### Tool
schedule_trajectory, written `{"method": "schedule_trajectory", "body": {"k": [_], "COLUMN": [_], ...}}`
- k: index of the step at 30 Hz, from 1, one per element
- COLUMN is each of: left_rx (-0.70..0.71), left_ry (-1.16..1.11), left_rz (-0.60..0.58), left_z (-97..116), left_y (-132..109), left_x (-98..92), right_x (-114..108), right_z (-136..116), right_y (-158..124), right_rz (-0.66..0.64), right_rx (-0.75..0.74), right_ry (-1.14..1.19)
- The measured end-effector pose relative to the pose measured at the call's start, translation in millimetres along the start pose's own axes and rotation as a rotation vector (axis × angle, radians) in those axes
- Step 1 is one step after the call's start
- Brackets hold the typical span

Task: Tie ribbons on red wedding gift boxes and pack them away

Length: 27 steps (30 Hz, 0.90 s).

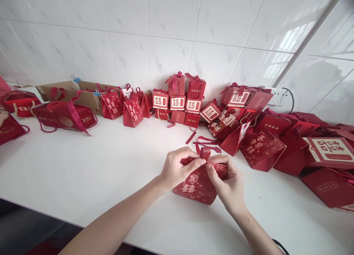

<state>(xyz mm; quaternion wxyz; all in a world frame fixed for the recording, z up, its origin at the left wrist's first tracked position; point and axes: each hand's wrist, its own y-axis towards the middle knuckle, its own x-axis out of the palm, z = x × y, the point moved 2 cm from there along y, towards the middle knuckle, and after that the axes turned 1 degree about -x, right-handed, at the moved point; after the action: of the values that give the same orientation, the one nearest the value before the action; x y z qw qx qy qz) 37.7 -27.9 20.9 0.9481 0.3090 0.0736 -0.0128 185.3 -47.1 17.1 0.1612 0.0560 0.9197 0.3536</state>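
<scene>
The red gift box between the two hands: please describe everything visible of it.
The red gift box looks like cardboard, its near face printed with pale characters and patterns. It sits apparently upright on the white table; the left hand and right hand pinch its top edge beside a looped red ribbon.

There are two hands (175,168), two clips (96,92), one carton (94,101) and over twenty boxes (203,190).

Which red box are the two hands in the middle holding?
The patterned red box at front centre: left hand and right hand hold it at its ribbon; they touch no other box.
</scene>
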Motion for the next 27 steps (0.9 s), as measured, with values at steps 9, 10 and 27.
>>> {"method": "schedule_trajectory", "body": {"k": [9, 10, 27], "left_rx": [-0.094, -0.109, -0.175], "left_ry": [-0.03, -0.04, -0.011], "left_rz": [-0.123, -0.147, -0.244], "left_z": [-3.6, -3.7, -5.7], "left_y": [5.9, 6.6, 11.0], "left_x": [-2.9, -4.1, -9.5], "right_x": [0.1, 0.1, -0.3], "right_z": [4.9, 5.3, 8.8], "right_y": [1.8, 2.2, 4.0], "right_rz": [0.008, 0.013, 0.048], "right_rx": [0.085, 0.093, 0.158], "right_ry": [-0.015, -0.02, -0.064]}}
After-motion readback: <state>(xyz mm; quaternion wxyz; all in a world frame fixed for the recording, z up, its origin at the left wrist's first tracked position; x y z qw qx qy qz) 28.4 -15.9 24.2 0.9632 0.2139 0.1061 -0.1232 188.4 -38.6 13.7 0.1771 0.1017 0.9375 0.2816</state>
